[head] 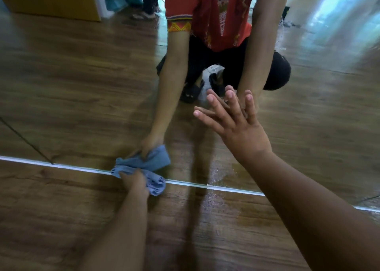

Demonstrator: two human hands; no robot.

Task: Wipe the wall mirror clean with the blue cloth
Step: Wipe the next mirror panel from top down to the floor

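Mirror (82, 81) is standing on the wall and reaching down to the wooden floor (61, 213), its pale lower edge (226, 188) running slantwise across the head view. The cloth (156, 185), blue and bunched, is lying right at that edge, left of the middle, touching the foot of the glass. The left hand (133, 181) is gripping it, fingers curled into the folds, and is pressing it against the bottom of the glass. The right hand (236, 127) is resting flat on the glass higher up and to the right, well apart from the cloth and holding nothing; its fingers (230, 98) are stretching out straight and spread. This hand is covering part of the glass, and its forearm is crossing the lower right corner of the view. Fine pale specks (222, 173) are showing on the glass just above the edge, between the two hands, and more are lying on the floor below; whether they are water or dust I cannot tell. The glass is reflecting a crouching person in a red patterned shirt (205, 14) and dark trousers, with both arms and the cloth doubled in it. Farther back in the reflection a yellow cabinet (51, 1) is standing at the upper left, and beside it somebody's feet (144, 15) are showing. Light is glaring on the reflected floor at the upper right
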